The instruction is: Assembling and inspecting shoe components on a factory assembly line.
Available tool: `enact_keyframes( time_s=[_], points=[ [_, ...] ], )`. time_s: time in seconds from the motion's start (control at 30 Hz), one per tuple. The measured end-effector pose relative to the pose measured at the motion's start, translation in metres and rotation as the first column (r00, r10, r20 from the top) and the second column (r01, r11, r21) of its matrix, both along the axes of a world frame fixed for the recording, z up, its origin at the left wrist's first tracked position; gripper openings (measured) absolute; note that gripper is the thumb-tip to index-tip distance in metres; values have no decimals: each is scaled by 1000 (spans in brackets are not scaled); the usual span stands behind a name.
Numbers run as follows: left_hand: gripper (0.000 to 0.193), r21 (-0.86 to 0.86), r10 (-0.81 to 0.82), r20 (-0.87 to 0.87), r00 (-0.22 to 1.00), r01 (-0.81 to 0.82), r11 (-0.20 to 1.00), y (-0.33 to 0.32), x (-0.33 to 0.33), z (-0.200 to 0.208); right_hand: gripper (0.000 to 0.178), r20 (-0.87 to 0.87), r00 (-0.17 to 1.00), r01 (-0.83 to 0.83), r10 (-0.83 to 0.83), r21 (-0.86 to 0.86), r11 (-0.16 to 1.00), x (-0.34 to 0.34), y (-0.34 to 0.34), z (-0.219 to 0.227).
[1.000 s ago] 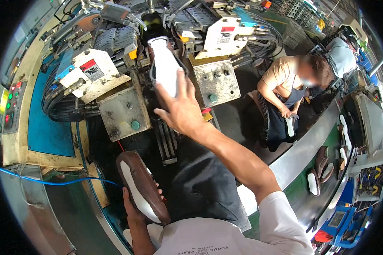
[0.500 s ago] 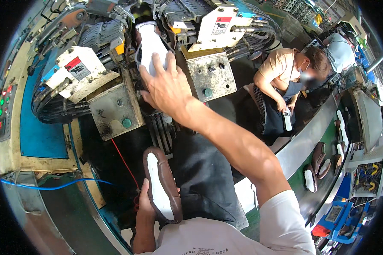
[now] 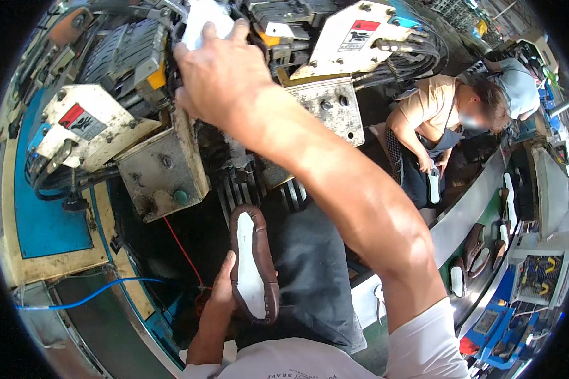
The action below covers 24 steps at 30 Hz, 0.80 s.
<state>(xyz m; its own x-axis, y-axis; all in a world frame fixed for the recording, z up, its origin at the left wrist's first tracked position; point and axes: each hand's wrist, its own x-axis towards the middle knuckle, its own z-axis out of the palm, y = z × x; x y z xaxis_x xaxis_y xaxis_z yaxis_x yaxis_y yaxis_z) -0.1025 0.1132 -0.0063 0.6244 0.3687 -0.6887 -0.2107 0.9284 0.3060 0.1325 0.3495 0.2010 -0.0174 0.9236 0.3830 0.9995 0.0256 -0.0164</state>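
In my left hand (image 3: 223, 283), low and close to my body, is a brown shoe upper (image 3: 273, 287) with its white underside (image 3: 251, 265) facing up. My fingers curl round its side and are partly hidden beneath it. My right arm reaches far forward into a machine, where my right hand (image 3: 224, 72) grips the near end of another shoe with a white underside (image 3: 203, 14). Its fingertips are bent over that white surface, and the hand covers much of this shoe. The top of the picture cuts off its far end.
Machine blocks with white plates (image 3: 85, 120) and metal boxes (image 3: 161, 170) flank my right hand. A blue hose (image 3: 95, 302) lies at the left. On the right a co-worker (image 3: 433, 114) handles a white-soled shoe piece, beside a conveyor (image 3: 446, 237) carrying several shoes (image 3: 474, 246).
My right hand and the shoe under it are farther forward, toward the picture's top. My left hand still holds its shoe upper, now slightly more upright. The whole view has shifted a little.
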Motion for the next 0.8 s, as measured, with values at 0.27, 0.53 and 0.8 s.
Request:
enact_keyframes(
  time_s=[0.27, 0.53, 0.8],
  points=[
    [80, 100, -19, 80, 997, 11, 995, 9, 1, 19, 65, 92, 995, 51, -43, -87, 995, -26, 23, 23],
    [70, 472, -42, -64, 997, 67, 879, -10, -15, 25, 59, -650, 685, -224, 328, 240, 945, 27, -114, -59],
    [78, 469, -263, -25, 965, 243, 849, -64, 11, 48, 55, -823, -563, 65, -78, -138, 988, -30, -344, -162]
  ],
)
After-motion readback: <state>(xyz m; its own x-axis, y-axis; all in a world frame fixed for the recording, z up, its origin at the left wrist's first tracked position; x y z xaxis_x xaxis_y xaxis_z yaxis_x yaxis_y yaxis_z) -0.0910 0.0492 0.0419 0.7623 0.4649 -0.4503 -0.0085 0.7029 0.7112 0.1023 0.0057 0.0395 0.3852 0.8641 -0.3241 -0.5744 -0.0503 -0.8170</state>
